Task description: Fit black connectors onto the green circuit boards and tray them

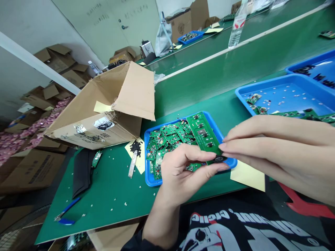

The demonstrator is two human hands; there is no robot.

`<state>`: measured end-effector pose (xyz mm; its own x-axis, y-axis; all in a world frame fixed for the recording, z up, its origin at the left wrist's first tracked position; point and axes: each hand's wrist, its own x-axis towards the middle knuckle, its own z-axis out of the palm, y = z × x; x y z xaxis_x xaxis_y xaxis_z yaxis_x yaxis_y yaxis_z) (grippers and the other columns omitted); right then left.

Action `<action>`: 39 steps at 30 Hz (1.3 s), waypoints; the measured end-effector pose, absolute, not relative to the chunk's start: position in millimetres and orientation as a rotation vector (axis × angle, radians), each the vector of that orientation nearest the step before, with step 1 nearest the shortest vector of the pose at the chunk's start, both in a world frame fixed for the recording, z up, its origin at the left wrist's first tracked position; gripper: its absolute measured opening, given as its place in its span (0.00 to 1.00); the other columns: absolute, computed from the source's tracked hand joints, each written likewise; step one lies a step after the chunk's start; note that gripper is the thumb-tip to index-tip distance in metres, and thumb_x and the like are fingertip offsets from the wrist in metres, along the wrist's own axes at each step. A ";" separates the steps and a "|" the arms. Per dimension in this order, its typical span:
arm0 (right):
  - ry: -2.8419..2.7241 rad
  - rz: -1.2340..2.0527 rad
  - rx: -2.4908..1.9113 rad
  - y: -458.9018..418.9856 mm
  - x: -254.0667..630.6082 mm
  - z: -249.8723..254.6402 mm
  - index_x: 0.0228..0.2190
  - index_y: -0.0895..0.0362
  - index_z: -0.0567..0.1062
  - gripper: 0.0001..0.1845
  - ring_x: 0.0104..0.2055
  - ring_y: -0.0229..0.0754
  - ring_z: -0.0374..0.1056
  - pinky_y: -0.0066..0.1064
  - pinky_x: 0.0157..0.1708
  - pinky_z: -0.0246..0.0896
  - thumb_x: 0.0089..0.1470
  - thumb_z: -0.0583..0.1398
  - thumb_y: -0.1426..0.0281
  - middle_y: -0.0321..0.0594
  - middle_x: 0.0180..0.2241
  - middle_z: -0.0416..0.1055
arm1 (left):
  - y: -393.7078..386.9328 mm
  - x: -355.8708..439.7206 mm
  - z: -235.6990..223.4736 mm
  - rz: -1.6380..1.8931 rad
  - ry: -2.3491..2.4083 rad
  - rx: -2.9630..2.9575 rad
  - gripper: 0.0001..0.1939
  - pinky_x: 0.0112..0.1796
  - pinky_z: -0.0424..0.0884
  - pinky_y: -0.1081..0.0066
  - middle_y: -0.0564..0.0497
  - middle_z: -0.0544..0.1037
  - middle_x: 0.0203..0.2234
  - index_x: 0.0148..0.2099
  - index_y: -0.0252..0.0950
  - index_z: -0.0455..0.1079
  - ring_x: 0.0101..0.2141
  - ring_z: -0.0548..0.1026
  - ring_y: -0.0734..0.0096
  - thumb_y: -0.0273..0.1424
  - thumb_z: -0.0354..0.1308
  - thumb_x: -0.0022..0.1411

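Observation:
My left hand (pixel 180 170) is closed on a green circuit board (pixel 202 134), thumb and forefinger pinching its near end. A small black connector piece (pixel 219 159) with an oval slot shows at that end, between the two hands. My right hand (pixel 272 146) has its fingertips pressed together at the board's near right corner; what they pinch, if anything, is hidden. Below the held board, a blue tray (pixel 149 179) bears a heap of similar green boards (pixel 167 139).
Left of the tray, small black parts (pixel 135 147) lie on yellow paper. An open cardboard box (pixel 104 108), black sheets (pixel 82 170) and blue-handled cutters (pixel 66 211) are farther left. Another blue tray (pixel 285 87) with boards stands right. A water bottle (pixel 238 26) stands behind.

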<state>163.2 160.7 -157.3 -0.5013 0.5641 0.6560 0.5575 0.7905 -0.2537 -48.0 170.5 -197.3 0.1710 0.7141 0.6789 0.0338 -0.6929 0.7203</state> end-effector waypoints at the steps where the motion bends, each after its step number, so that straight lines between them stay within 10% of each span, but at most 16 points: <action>1: -2.222 0.027 -0.833 161.0 163.4 -157.6 0.43 0.52 0.73 0.11 0.36 0.34 0.74 0.27 0.37 0.72 0.75 0.53 0.77 0.34 0.41 0.77 | 170.9 -48.3 -196.9 1.559 0.695 1.903 0.12 0.26 0.79 0.79 0.55 0.83 0.25 0.38 0.37 0.77 0.24 0.82 0.74 0.29 0.79 0.58; 14: -2.279 -0.063 -0.787 167.4 163.7 -159.3 0.57 0.55 0.73 0.16 0.41 0.36 0.76 0.24 0.40 0.75 0.72 0.56 0.77 0.39 0.45 0.78 | 172.6 -52.7 -196.3 1.520 0.645 1.926 0.11 0.27 0.78 0.78 0.53 0.84 0.27 0.38 0.37 0.77 0.25 0.83 0.73 0.27 0.77 0.59; 19: -2.201 -0.045 -0.766 169.1 162.3 -162.2 0.42 0.55 0.74 0.04 0.42 0.33 0.76 0.20 0.47 0.74 0.70 0.61 0.76 0.37 0.41 0.77 | 171.5 -51.8 -199.9 1.592 0.709 1.855 0.13 0.22 0.73 0.81 0.56 0.80 0.25 0.37 0.38 0.74 0.23 0.78 0.77 0.27 0.78 0.58; 33: -1.974 0.557 -0.602 184.6 150.8 -180.3 0.42 0.52 0.84 0.09 0.35 0.33 0.74 0.19 0.30 0.72 0.67 0.64 0.76 0.36 0.37 0.75 | 173.8 -48.9 -198.5 1.579 0.728 1.788 0.17 0.21 0.74 0.84 0.59 0.77 0.24 0.36 0.38 0.70 0.22 0.78 0.80 0.29 0.78 0.59; 39: -1.973 0.394 -0.741 180.4 150.9 -174.5 0.40 0.54 0.81 0.07 0.36 0.34 0.77 0.24 0.37 0.77 0.68 0.63 0.76 0.37 0.38 0.77 | 174.6 -49.4 -199.0 1.590 0.857 1.953 0.13 0.25 0.77 0.84 0.58 0.79 0.26 0.38 0.38 0.71 0.24 0.80 0.79 0.28 0.75 0.62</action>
<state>150.9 180.4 -174.5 -0.3583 0.6450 0.6750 0.3362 0.7636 -0.5512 -49.4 174.6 -199.0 0.1306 0.7226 0.6788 0.1693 -0.6909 0.7029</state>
